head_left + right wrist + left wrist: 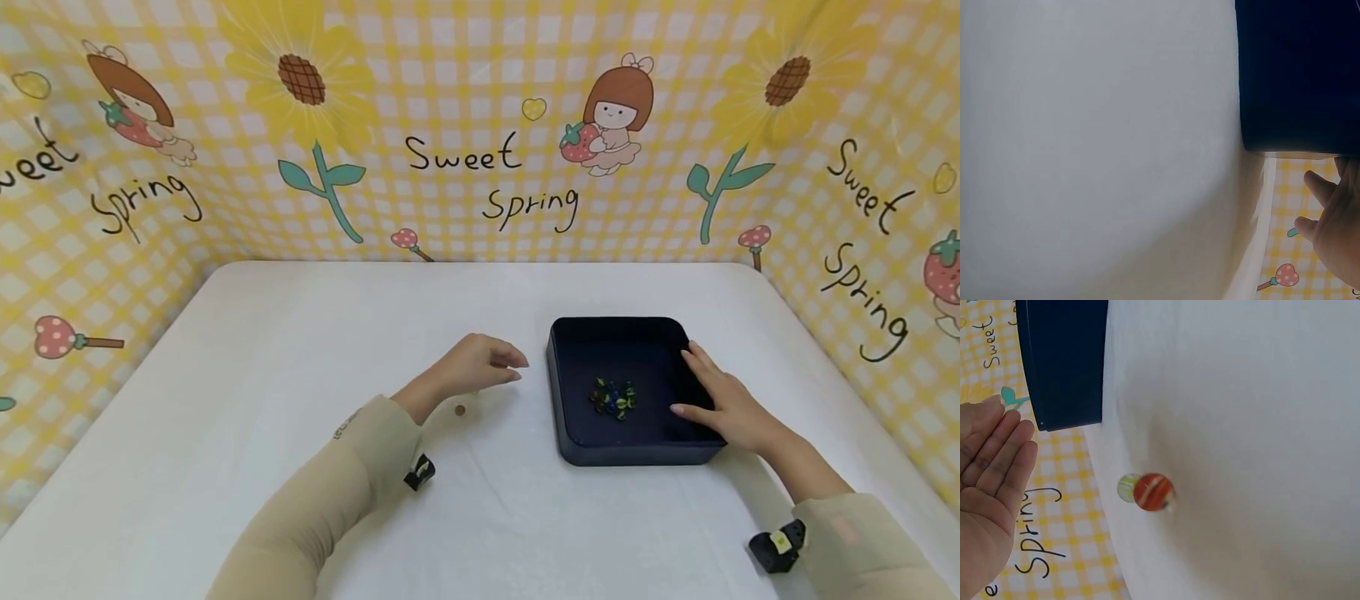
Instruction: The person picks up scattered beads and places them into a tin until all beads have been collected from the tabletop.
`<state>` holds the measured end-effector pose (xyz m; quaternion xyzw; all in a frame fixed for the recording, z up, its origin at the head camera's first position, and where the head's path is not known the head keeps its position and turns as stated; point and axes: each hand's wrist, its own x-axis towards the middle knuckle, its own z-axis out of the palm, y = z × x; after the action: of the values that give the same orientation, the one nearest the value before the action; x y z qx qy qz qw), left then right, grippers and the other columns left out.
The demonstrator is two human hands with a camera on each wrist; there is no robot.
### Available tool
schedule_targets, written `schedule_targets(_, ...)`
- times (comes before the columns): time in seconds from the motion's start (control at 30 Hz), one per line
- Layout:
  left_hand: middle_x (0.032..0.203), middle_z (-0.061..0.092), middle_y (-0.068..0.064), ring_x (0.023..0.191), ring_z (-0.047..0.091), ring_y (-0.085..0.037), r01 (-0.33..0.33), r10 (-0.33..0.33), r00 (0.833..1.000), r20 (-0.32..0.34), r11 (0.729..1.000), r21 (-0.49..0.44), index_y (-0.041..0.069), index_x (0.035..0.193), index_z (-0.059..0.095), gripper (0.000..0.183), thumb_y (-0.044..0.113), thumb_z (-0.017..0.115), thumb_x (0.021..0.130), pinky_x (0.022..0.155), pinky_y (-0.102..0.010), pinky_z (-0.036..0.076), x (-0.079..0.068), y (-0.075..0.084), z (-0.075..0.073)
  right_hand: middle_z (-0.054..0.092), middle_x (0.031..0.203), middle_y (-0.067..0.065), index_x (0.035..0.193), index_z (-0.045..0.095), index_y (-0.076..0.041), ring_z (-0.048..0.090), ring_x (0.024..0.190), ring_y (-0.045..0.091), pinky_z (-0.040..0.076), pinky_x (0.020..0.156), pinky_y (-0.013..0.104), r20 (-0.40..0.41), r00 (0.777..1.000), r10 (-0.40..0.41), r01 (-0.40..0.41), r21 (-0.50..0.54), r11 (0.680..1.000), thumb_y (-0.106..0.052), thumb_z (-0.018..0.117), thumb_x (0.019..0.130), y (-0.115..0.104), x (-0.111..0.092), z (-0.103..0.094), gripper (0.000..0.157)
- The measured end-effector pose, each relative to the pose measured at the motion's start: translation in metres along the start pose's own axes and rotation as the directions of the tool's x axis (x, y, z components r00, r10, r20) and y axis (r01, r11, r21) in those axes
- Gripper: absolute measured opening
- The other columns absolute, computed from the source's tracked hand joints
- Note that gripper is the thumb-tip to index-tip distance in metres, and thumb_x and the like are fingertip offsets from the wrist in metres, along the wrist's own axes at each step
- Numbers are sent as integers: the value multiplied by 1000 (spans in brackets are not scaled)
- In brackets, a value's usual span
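Observation:
A square dark navy tray (630, 454) stands on the white table, with a cluster of several small glass marbles (613, 398) on its floor. My left hand (474, 367) hovers left of the tray, fingers loosely bent and nothing in the palm. Beneath its wrist lie two loose marbles: an orange-red striped one (1154, 492) and, close beside it, a pale yellow-green one (1127, 487). At the tray's right side, my right hand (731, 408) touches the rim with fairly straight, spread fingers, the thumb reaching over the edge.
White cloth (300, 350) covers the table. Yellow checked fabric (465, 83) with sunflowers and lettering hangs behind and along both sides. Each sleeve has a small black device (778, 546) at the cuff.

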<state>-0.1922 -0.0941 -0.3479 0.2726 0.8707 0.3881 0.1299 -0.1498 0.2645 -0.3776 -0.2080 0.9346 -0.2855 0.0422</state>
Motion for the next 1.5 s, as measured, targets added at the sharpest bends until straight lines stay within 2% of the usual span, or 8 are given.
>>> schedule_targets(0.27,99,62,-6,88,57,-11,43,-43,999,10,999,-4,5,99,64,19,11,60,81,74,-23,46,-11,-9,-4,-3,141,20,137,6,0,4,123,44,10,91,63,1,1000,1,-1,10,1000,-29,56,84,-2,-3,-1,79)
schedule_targets(0.53,98,62,-5,86,57,-11,57,-57,998,3,998,23,6,99,64,19,12,61,81,72,-23,47,-17,-19,-7,-5,142,17,138,4,-1,1,124,43,9,91,63,10,1000,-3,3,21,1000,-29,56,84,-1,-2,0,79)
schedule_targets(0.87,99,62,-6,90,57,-14,95,-95,995,8,995,16,5,99,64,19,9,61,80,74,-25,47,-22,-32,-10,-4,142,18,137,5,0,2,124,43,10,92,62,5,1000,-7,6,22,1000,-29,56,84,-1,-2,1,80)
schedule_targets(1.13,96,62,-1,93,56,-16,154,-155,988,19,986,65,7,98,65,19,7,61,79,78,-26,46,-22,-39,-12,-5,142,18,138,5,-1,1,124,42,9,91,63,6,1000,1,-1,19,1000,-30,56,84,-1,-2,2,79)
schedule_targets(1.27,94,63,0,88,56,-14,175,-177,984,26,981,83,7,97,65,18,6,61,79,74,-25,46,-23,-41,-12,-5,142,17,138,5,-1,1,124,43,8,91,63,7,1000,1,-1,18,1000,-30,55,84,0,-2,1,79)
schedule_targets(1.5,88,62,1,82,56,-11,152,-157,987,40,983,104,6,94,66,16,6,63,78,71,-23,47,-23,-45,-12,-7,142,16,138,4,-1,0,124,43,7,91,63,9,1000,-1,1,28,1000,-30,55,85,-1,-1,0,79)
